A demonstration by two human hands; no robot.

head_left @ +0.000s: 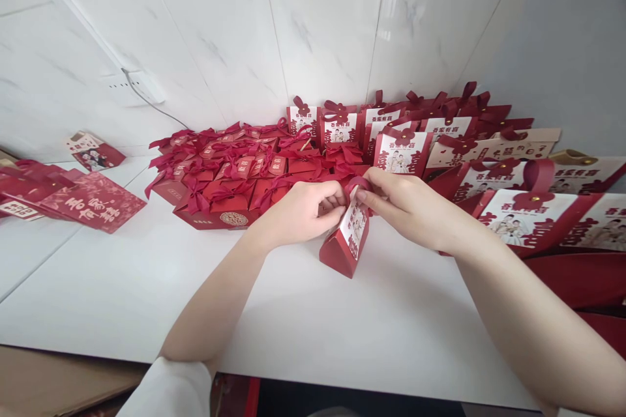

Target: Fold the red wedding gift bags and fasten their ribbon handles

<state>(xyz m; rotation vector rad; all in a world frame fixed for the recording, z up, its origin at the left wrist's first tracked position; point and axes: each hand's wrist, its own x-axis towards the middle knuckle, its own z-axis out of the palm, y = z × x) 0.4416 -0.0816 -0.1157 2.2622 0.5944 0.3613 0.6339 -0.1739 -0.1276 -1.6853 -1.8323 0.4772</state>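
A small red gift box [346, 249] with a printed white front stands on the white table, its tapered top between my hands. My left hand [309, 212] is closed at the box's upper left edge, fingers curled in. With thumb and fingers pinched, my right hand [398, 199] grips the dark red ribbon loop [358, 184] at the top of the box. Part of the ribbon and the fingertips hide each other. What exactly the left fingers pinch is covered by the hand.
Red boxes with ribbon bows [215, 192] crowd the table behind my hands. White-fronted gift bags [518, 218] stand in rows at the right. More red bags [92, 199] lie at the left. A cable [147, 101] hangs from a wall socket. Cardboard [63, 378] is below the table edge.
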